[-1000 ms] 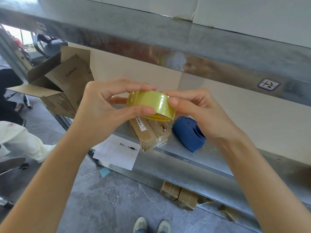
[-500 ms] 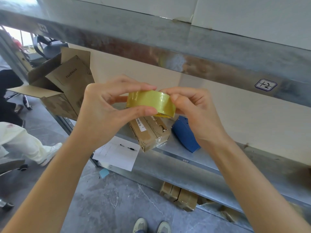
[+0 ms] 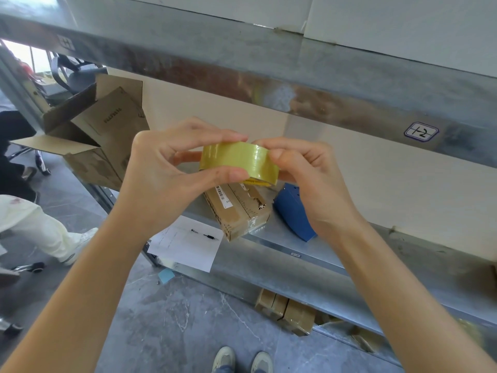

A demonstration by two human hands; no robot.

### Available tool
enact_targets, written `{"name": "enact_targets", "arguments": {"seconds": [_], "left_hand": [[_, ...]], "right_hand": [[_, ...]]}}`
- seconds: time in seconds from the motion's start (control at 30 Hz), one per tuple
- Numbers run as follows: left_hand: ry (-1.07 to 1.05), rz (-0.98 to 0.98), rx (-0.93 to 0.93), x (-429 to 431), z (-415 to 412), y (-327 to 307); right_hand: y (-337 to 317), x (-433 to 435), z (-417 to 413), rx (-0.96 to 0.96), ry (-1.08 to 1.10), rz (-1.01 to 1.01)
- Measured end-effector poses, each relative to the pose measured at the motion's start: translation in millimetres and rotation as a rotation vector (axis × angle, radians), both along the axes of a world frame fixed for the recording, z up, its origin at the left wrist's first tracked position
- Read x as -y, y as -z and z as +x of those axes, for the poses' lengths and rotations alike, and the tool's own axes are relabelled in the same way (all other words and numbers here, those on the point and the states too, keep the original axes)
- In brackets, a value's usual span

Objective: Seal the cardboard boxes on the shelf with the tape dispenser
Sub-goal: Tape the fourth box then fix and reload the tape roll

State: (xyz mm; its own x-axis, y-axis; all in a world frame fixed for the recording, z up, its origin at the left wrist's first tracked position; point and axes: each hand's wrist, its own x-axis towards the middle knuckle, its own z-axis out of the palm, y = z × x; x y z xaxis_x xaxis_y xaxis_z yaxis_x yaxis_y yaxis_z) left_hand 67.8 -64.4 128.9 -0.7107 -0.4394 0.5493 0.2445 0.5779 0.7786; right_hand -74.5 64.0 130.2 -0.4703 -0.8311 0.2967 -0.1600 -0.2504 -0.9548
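Note:
Both hands hold a yellowish roll of clear tape [image 3: 239,163] in front of the metal shelf [image 3: 317,247]. My left hand [image 3: 164,173] grips its left side between thumb and fingers. My right hand [image 3: 309,179] pinches its right edge, thumb on the outer face. Below the roll, a small taped cardboard box [image 3: 239,211] lies on the shelf, jutting over the front edge. The blue tape dispenser [image 3: 293,214] lies right of it, partly hidden by my right wrist. An open cardboard box [image 3: 99,135] stands tilted at the shelf's left end.
A sheet of paper with a pen [image 3: 188,243] overhangs the shelf edge. More small boxes [image 3: 287,313] sit on the lower level. The upper shelf beam [image 3: 269,76] runs overhead. Another person's leg [image 3: 45,230] and a chair stand left. My shoes [image 3: 242,359] are on the grey floor.
My right hand has shifted slightly on the roll's right edge and both hands have turned the roll a little. The view moved slightly.

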Motion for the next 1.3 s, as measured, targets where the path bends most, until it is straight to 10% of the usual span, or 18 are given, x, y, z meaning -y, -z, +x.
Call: {"name": "enact_targets", "arguments": {"seconds": [1.3], "left_hand": [[-0.005,0.072,0.016,13.2,14.1,1.0]], "right_hand": [[-6.1,-4.5,-9.9,-0.275,-0.036,-0.005]]}}
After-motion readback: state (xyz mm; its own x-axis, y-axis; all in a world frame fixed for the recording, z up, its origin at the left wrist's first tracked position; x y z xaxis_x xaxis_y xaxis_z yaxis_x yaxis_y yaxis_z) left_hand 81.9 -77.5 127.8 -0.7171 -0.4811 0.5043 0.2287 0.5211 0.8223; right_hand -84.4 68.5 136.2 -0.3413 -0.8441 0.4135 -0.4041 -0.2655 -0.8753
